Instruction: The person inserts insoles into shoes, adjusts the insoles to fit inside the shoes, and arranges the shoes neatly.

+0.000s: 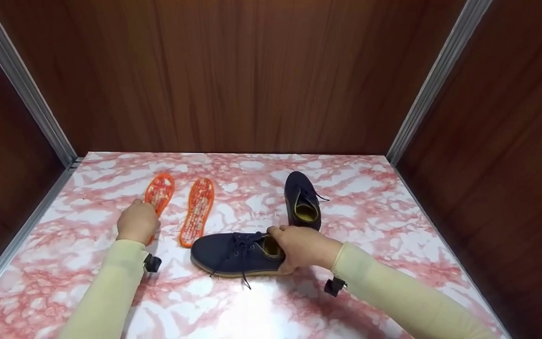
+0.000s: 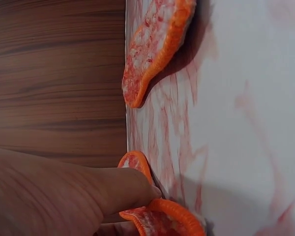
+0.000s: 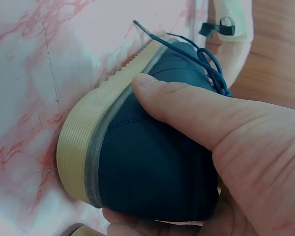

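Observation:
My left hand [image 1: 138, 222] grips an orange-edged insole [image 1: 160, 190] with a red and white patterned face, at the left of the table. In the left wrist view my thumb presses on the insole's orange rim [image 2: 179, 215], which bends up around it. A matching insole [image 1: 197, 212] lies just to the right. My right hand [image 1: 305, 247] holds a dark blue lace-up shoe [image 1: 224, 252] round its heel, toe pointing left. The right wrist view shows the thumb along the side of the heel [image 3: 147, 162], above the ribbed tan sole [image 3: 78, 157].
A second dark shoe [image 1: 299, 193] stands behind my right hand, toe toward the back wall [image 1: 252, 80]. The table [image 1: 370, 202] has a red and white marbled top. Brown wood panels with metal corner strips [image 1: 421, 103] enclose it at the back and sides.

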Available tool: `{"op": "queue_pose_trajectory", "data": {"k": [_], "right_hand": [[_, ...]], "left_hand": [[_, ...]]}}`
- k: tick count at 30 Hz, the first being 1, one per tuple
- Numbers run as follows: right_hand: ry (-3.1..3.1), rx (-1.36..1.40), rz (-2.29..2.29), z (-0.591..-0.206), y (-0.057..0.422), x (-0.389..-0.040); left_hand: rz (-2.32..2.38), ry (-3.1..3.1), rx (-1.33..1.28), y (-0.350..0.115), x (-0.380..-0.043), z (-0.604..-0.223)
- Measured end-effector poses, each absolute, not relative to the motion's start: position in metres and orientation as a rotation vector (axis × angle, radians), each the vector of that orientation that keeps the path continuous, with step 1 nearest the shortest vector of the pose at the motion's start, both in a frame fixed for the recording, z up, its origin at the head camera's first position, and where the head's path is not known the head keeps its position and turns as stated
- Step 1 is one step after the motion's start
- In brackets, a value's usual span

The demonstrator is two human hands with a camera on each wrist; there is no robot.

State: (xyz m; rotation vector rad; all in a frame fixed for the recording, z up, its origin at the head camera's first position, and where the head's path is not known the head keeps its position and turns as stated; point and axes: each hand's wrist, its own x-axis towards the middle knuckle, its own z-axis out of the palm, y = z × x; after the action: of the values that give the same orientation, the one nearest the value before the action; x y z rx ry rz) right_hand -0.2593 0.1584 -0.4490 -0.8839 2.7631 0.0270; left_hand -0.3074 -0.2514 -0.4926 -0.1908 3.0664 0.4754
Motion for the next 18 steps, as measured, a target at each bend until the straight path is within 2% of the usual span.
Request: {"op": "queue_pose_trajectory", "data": {"k": [18], "right_hand": [[2.759, -0.879, 0.068, -0.446, 0.1551, -0.2585]], "left_hand": [[0.485, 3.054, -0.15, -0.2563, -0.3051, -0.4869]]}}
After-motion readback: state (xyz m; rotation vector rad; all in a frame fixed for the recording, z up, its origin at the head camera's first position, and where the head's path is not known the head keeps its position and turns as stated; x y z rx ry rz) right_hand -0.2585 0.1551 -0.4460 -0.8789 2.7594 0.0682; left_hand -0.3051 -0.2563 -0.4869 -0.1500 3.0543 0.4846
